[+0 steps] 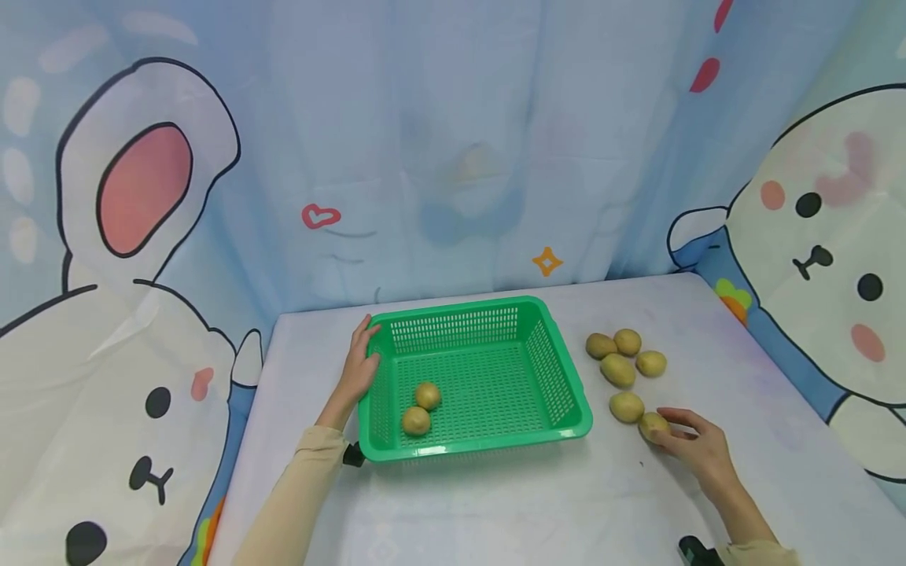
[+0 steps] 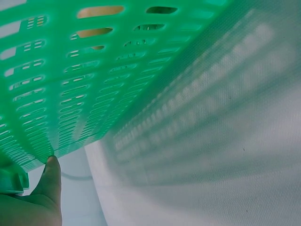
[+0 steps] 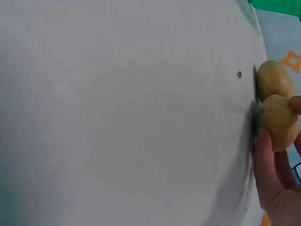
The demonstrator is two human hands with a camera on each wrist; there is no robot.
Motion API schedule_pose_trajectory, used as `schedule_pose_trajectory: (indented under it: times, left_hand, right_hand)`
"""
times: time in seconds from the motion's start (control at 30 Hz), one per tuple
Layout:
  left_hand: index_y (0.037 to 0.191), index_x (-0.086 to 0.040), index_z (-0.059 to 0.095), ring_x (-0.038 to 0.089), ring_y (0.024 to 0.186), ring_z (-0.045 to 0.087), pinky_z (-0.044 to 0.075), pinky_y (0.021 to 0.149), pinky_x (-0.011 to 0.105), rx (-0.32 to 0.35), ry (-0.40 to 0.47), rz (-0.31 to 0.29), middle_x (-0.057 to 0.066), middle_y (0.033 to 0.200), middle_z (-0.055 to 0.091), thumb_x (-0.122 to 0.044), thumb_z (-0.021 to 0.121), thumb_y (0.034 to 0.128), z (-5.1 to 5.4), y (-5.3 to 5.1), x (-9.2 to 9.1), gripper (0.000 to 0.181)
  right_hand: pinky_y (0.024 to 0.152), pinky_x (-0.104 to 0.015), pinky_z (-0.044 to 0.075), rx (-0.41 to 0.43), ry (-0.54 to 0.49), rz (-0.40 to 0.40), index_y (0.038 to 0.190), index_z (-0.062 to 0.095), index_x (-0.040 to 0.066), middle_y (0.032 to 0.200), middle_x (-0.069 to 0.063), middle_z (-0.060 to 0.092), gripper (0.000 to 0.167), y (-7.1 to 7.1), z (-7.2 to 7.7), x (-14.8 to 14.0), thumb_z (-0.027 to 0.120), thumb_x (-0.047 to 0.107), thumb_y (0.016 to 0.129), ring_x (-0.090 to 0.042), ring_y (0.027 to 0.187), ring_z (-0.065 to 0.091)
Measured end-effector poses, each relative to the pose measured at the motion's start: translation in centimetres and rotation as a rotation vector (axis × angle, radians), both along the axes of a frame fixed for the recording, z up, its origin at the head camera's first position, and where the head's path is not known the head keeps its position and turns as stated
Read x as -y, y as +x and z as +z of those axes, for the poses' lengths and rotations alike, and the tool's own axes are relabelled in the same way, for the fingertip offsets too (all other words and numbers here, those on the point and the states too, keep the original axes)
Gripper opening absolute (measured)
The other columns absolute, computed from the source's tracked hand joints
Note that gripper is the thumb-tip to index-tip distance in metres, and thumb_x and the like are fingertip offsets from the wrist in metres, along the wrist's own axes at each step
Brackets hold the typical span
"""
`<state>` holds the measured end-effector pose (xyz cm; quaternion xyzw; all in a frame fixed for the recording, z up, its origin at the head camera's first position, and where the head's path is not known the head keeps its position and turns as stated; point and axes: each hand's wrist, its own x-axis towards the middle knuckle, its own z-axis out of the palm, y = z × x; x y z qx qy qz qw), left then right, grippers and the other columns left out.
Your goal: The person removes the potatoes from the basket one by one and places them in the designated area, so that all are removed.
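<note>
A green plastic basket [image 1: 467,448] with slotted walls stands on the table, two potatoes [image 1: 428,395] lying in its left part. My left hand [image 1: 356,373] grips the basket's left rim; in the left wrist view the thumb [image 2: 52,176] lies against the slotted wall. To the right of the basket, my right hand [image 1: 697,448] holds a potato [image 1: 653,427] between thumb and fingers. That potato [image 3: 277,122] sits close beside another potato [image 3: 274,80] in the right wrist view. Several more potatoes [image 1: 618,370] lie grouped just behind.
A white cloth [image 1: 481,519] covers the table. Behind its back edge hangs a blue curtain [image 1: 453,196] with cartoon animals, which also runs down the left and right sides. A small dark speck [image 3: 239,74] is on the cloth near the potatoes.
</note>
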<state>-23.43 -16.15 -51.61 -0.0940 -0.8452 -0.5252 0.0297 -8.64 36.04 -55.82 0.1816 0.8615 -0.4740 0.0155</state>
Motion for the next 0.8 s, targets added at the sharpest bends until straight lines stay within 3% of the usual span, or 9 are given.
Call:
schedule_pose_trajectory:
  times: [0.13,0.2,0.27,0.4,0.67,0.8]
  left_hand:
    - [0.147,0.007,0.035,0.036,0.149,0.008,0.018,0.116,0.056,0.004,-0.009,-0.001,0.016,0.163,0.012,0.008,0.037,0.0882,0.0,-0.2,0.0,0.058]
    - [0.147,0.007,0.035,0.036,0.15,0.008,0.018,0.116,0.055,0.005,-0.01,-0.002,0.016,0.163,0.012,0.007,0.037,0.0886,-0.1,-0.2,0.0,0.058]
    - [0.147,0.008,0.035,0.036,0.149,0.008,0.017,0.117,0.055,0.001,0.0,-0.005,0.016,0.163,0.012,0.008,0.037,0.0886,-0.1,-0.2,0.0,0.058]
    - [0.146,0.008,0.035,0.036,0.149,0.008,0.017,0.117,0.055,-0.008,0.016,-0.006,0.017,0.162,0.012,0.009,0.037,0.0887,-0.1,-0.1,0.0,0.058]
    - [0.146,0.008,0.035,0.036,0.149,0.009,0.018,0.116,0.055,-0.015,0.014,-0.012,0.017,0.162,0.012,0.008,0.037,0.0892,0.0,-0.1,0.0,0.057]
    - [0.146,0.008,0.036,0.037,0.149,0.009,0.018,0.116,0.056,-0.016,0.019,-0.01,0.018,0.162,0.012,0.009,0.037,0.0895,0.0,-0.1,0.0,0.057]
  right_hand:
    - [0.073,-0.022,0.053,-0.034,0.079,0.065,0.134,0.052,-0.008,0.133,-0.032,0.048,0.055,-0.3,0.7,0.1,0.07,0.021,0.091,-0.019,0.1,0.061]
    - [0.08,-0.033,0.054,-0.043,0.102,0.07,0.133,0.052,-0.008,0.132,-0.033,0.049,0.052,-0.6,1.2,0.3,0.066,0.022,0.093,-0.037,0.11,0.057]
    - [0.085,-0.044,0.052,-0.049,0.128,0.061,0.133,0.052,-0.008,0.133,-0.033,0.049,0.052,-1.0,1.8,0.5,0.064,0.024,0.095,-0.047,0.117,0.051]
    - [0.092,-0.057,0.047,-0.084,0.152,0.063,0.132,0.052,-0.008,0.132,-0.033,0.05,0.048,-2.3,3.2,1.3,0.06,0.023,0.097,-0.049,0.117,0.05]
    - [0.097,-0.058,0.044,-0.156,0.074,0.146,0.135,0.053,-0.005,0.136,-0.028,0.05,0.051,-5.3,7.2,4.6,0.055,0.033,0.1,-0.047,0.121,0.05]
    - [0.097,-0.049,0.047,-0.191,0.021,0.216,0.134,0.054,-0.002,0.137,-0.023,0.05,0.052,-6.9,8.8,6.9,0.056,0.036,0.1,-0.041,0.123,0.05]
